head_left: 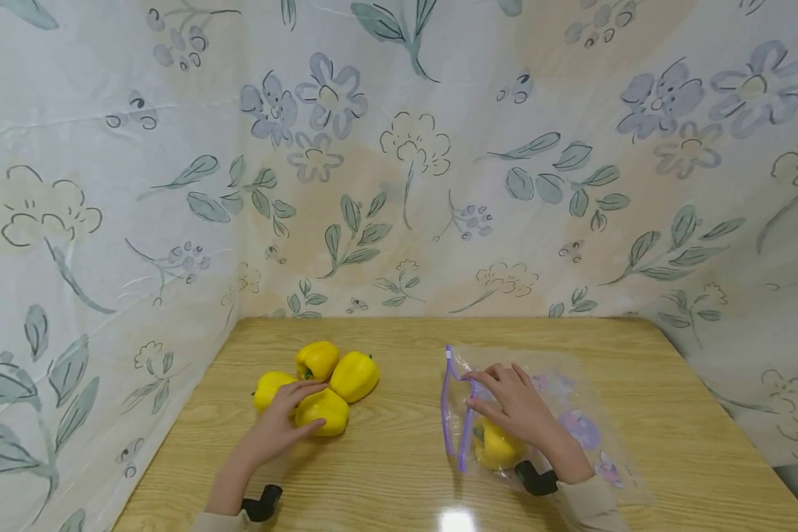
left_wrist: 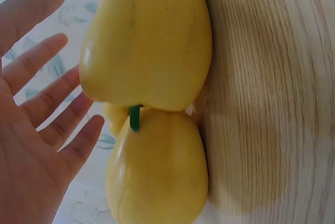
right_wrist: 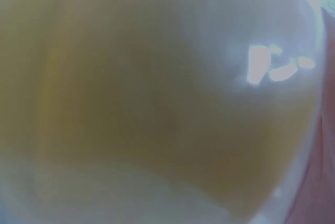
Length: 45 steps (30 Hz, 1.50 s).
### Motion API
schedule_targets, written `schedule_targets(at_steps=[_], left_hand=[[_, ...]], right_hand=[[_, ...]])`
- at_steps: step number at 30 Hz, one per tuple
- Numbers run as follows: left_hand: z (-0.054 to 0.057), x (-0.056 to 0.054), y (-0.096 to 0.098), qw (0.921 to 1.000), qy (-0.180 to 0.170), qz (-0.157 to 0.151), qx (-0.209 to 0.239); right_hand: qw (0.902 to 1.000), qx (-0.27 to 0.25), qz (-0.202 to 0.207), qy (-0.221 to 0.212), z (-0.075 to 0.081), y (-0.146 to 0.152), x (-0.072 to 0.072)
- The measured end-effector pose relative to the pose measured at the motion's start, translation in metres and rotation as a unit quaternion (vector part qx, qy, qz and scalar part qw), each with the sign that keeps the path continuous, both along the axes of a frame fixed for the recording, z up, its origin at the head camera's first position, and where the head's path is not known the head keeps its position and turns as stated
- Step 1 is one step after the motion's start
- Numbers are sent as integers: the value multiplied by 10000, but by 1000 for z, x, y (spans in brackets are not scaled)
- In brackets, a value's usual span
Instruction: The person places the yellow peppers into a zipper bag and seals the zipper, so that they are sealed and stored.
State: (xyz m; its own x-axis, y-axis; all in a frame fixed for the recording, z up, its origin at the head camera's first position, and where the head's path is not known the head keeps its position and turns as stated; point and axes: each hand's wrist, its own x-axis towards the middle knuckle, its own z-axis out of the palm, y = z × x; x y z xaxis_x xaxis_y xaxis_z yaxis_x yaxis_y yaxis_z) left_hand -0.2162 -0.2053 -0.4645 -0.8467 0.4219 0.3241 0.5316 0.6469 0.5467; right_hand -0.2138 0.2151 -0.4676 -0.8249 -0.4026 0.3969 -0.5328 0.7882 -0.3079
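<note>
Peppers (head_left: 323,414): 5 yel., 4 on tbl. (head_left: 399,458), 1 in 1 bag (head_left: 615,436); 2 hands (head_left: 284,420) (head_left: 515,406) loose-fingered.

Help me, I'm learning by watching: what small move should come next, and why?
I'd probably close the left hand around the front yellow pepper: its fingers are spread, not gripping, while the right hand is at the plastic bag, whose purple edges stand apart, with one pepper inside.

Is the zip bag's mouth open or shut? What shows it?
The zip bag is open: its purple edges stand apart, leaving a gap.
</note>
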Motion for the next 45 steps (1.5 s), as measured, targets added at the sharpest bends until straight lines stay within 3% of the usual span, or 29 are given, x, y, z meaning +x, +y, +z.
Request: schedule_targets(at_steps=[4,8,15,23,28,35,45], left_hand=[[0,0,-8,9990,-445,83,63],[0,0,-13,9976,-680,91,-7],[2,0,-15,9972,-705,-88,-246],[4,1,-11,9978,-497,-109,-434],[3,3,-7,9976,-555,-42,-423],[0,5,0,9952,-964,-98,-159],[-2,8,17,9951,-934,-312,121]], right_hand=[[10000,7,18,22,-1,0,0],[10000,7,38,67,-2,0,-1],[10000,-11,40,-31,-2,0,-1],[10000,-37,57,-33,-1,-1,-1],[9999,-58,49,-73,-1,0,-1],[9999,-27,60,-108,1,0,-1],[9999,-100,63,-75,0,0,-1]])
